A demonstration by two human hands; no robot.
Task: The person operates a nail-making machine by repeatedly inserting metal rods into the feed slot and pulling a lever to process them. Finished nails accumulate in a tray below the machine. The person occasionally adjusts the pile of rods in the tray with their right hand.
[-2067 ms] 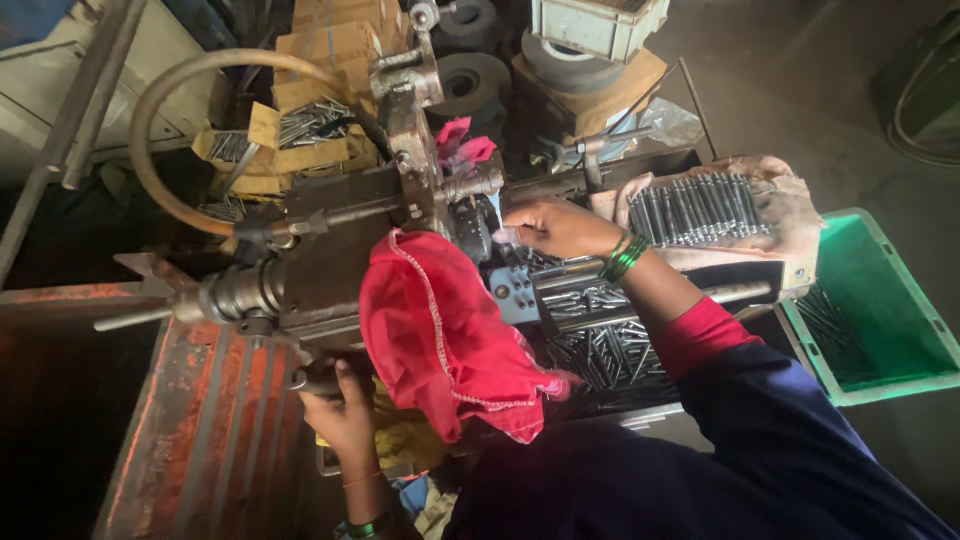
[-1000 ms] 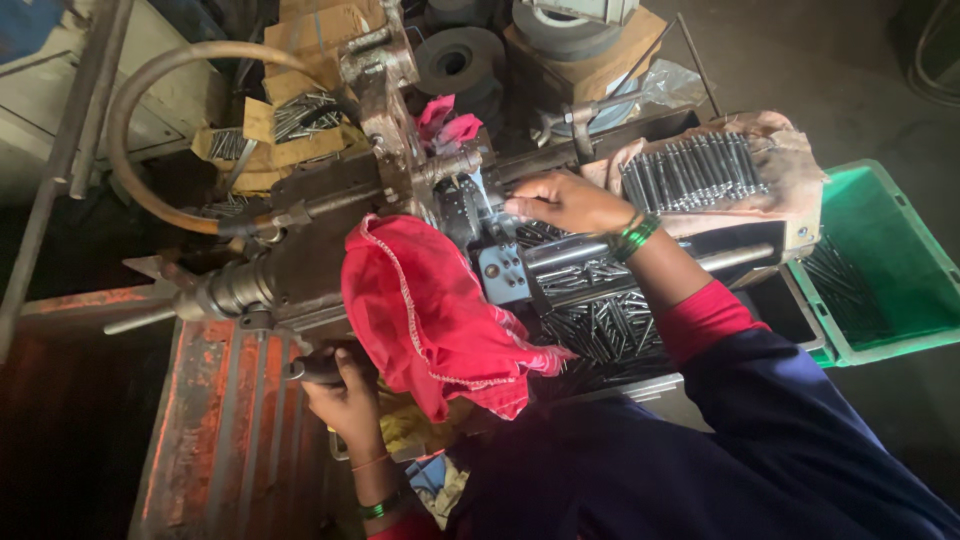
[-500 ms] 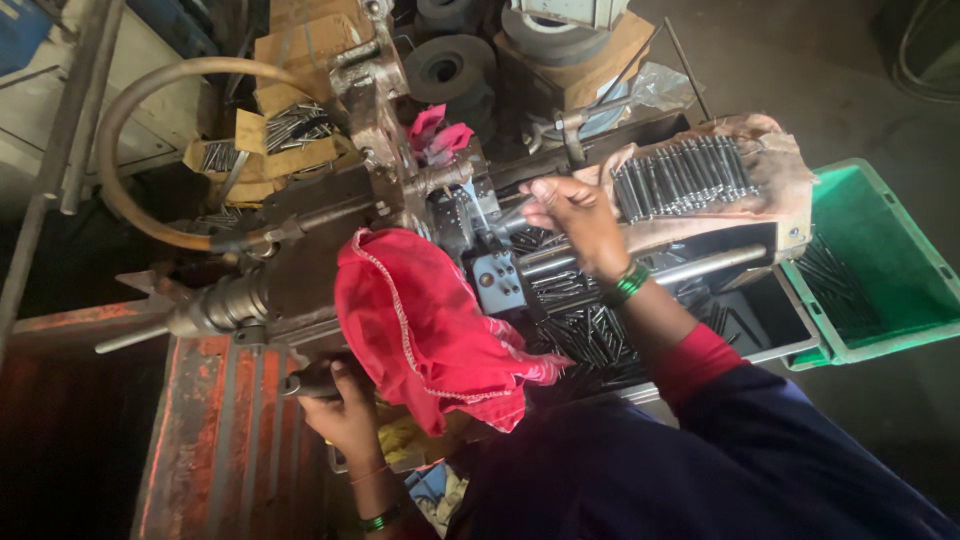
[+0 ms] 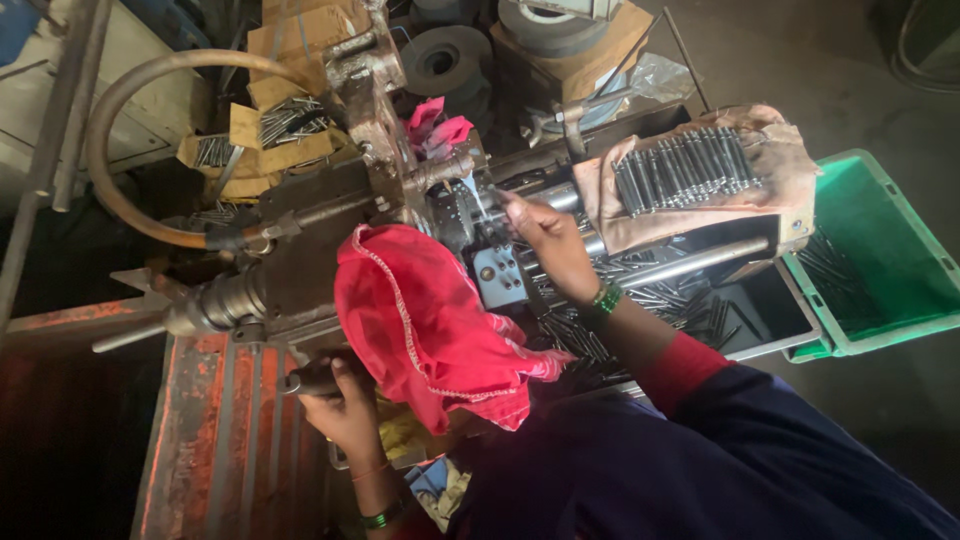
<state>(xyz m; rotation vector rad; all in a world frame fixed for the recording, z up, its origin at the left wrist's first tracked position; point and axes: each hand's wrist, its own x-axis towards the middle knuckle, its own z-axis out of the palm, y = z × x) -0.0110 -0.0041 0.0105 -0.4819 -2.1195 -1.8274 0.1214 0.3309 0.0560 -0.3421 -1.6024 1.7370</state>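
My left hand (image 4: 345,405) is closed around a dark lever handle (image 4: 310,378) at the front of an old metal machine (image 4: 300,270). My right hand (image 4: 548,245) reaches into the machine's middle, its fingertips pinching a thin metal rod (image 4: 482,197) near the clamp. A red cloth (image 4: 430,320) drapes over the machine body between my two hands. Behind my right hand, a row of dark metal rods (image 4: 685,170) lies on a dirty cloth pad.
A green plastic crate (image 4: 880,250) with rods stands at the right. Loose rods fill a metal tray (image 4: 700,310) under my right arm. A curved hose (image 4: 130,140), cardboard pieces (image 4: 290,40), grinding wheels (image 4: 445,60) and a rusty red machine bed (image 4: 220,420) surround the machine.
My right hand went back to the rod pile on the cloth pad and has now come forward into the machine with a rod. My left hand stayed on the lever.
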